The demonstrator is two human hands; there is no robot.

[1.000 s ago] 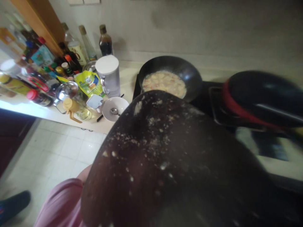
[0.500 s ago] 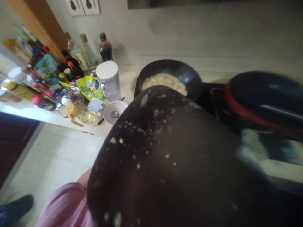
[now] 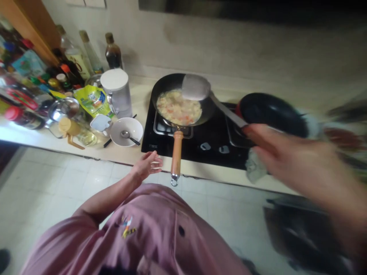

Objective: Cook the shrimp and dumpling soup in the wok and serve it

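Note:
My right hand [image 3: 295,160], blurred by motion, is closed around the wooden handle of a metal spatula [image 3: 196,88]. The spatula's blade hangs over the right part of a dark wok [image 3: 166,82]. Pale, soft food with orange-red bits [image 3: 177,110] lies in the wok; whether the blade touches it I cannot tell. Left of the wok's wooden handle [image 3: 177,154], at the counter edge, my left hand [image 3: 147,165] is open and holds nothing. A white bowl [image 3: 117,131] with a spoon [image 3: 129,136] in it stands just beyond that hand.
On the right burner sits a dark pan [image 3: 269,112], with a greenish cloth [image 3: 255,166] at the counter edge before it. Left of the stove stand a lidded pitcher [image 3: 117,91], an oil bottle [image 3: 77,133], a yellow pouch [image 3: 91,100] and several sauce bottles.
A large dark object speckled with pale bits, which covered the middle, has left the view. Both hands, the spatula and the wok handle now show.

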